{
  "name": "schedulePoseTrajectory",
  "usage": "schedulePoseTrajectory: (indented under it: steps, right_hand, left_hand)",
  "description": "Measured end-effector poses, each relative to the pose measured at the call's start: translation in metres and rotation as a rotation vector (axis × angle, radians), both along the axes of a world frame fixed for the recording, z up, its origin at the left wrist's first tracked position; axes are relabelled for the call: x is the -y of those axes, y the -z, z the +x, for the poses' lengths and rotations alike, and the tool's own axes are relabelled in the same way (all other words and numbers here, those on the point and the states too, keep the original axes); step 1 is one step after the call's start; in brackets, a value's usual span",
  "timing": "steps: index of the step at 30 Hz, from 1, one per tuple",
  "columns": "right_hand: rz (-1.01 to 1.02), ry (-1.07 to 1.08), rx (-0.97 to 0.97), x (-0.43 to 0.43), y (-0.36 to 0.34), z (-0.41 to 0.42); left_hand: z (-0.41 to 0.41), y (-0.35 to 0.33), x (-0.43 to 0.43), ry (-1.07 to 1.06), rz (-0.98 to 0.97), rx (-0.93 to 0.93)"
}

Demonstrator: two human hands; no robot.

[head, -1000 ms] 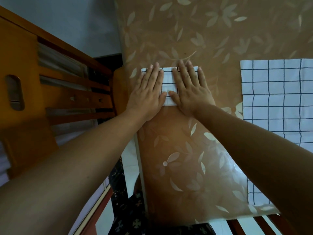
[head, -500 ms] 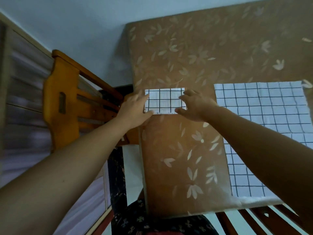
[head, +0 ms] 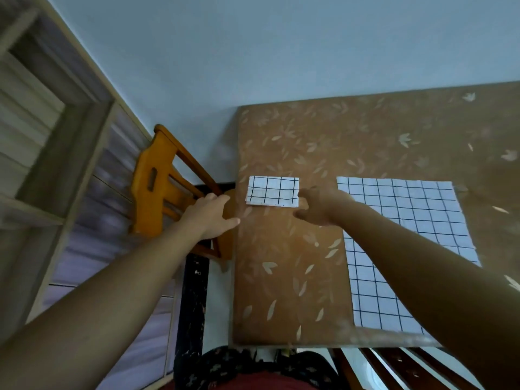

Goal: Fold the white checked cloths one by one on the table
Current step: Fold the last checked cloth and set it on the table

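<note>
Nothing is gripped: left hand [head: 211, 214] is spread open off the table's [head: 281, 291] left edge, right hand [head: 320, 205] loosely open just beside the folded cloth [head: 272, 191], w/ contact unclear. The folded cloth is laid flat near the left edge. The unfolded cloth [head: 405, 235] is spread well apart to the right, reaching the near edge, w/ bare tabletop between.

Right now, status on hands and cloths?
Left hand and right hand open, empty, off the folded checked cloth. Unfolded checked cloth flat on table, right side. Nothing in the way.
</note>
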State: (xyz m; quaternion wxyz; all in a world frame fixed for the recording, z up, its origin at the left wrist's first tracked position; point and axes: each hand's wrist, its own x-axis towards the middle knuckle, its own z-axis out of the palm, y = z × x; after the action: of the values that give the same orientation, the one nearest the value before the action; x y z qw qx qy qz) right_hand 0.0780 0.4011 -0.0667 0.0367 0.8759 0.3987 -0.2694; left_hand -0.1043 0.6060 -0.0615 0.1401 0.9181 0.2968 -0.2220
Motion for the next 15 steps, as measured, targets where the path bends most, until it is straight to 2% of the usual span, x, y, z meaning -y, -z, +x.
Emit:
schedulePoseTrajectory:
  steps: [8,15]
  right_hand:
    - [0.041,0.033,0.037,0.031,-0.039,-0.053]
    - [0.02,0.051,0.074,0.067,-0.053,-0.127]
  left_hand:
    - [-0.046,-0.045,0.025,-0.01,0.02,0.071]
    - [-0.116,-0.038,0.057,0.0,-0.013,0.061]
